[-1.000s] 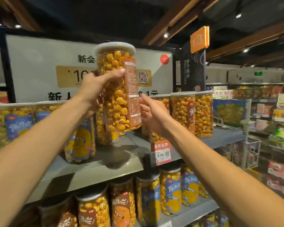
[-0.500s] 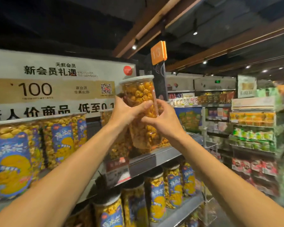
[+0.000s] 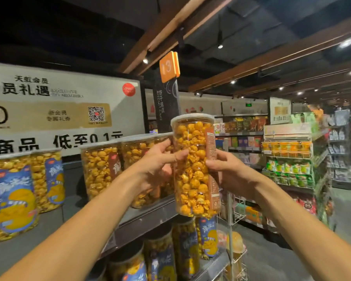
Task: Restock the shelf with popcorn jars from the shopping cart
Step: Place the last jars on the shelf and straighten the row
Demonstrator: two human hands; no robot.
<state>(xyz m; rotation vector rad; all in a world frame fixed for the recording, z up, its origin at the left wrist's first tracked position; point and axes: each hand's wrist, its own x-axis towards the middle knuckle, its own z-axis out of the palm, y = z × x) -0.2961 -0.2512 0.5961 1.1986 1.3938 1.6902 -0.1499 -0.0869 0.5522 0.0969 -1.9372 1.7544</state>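
I hold a clear popcorn jar (image 3: 194,175) with a white lid and a brown label upright in the air, beyond the right end of the top shelf (image 3: 148,214). My left hand (image 3: 160,161) grips its left side and my right hand (image 3: 229,173) grips its right side by the label. Brown-label jars (image 3: 99,169) stand in a row on the shelf just left of it. Blue-label jars (image 3: 12,197) stand further left. The shopping cart is out of view.
More blue-label jars (image 3: 208,238) fill the lower shelf. A white promotional sign (image 3: 65,110) backs the top shelf, with an orange aisle marker "13" (image 3: 168,66) at its end. Wire racks of snacks (image 3: 290,167) line the aisle on the right.
The view has swung right along the shelf. The jar has moved with both hands from over the shelf middle toward its right end, and my right hand has gone from touching it to gripping it.
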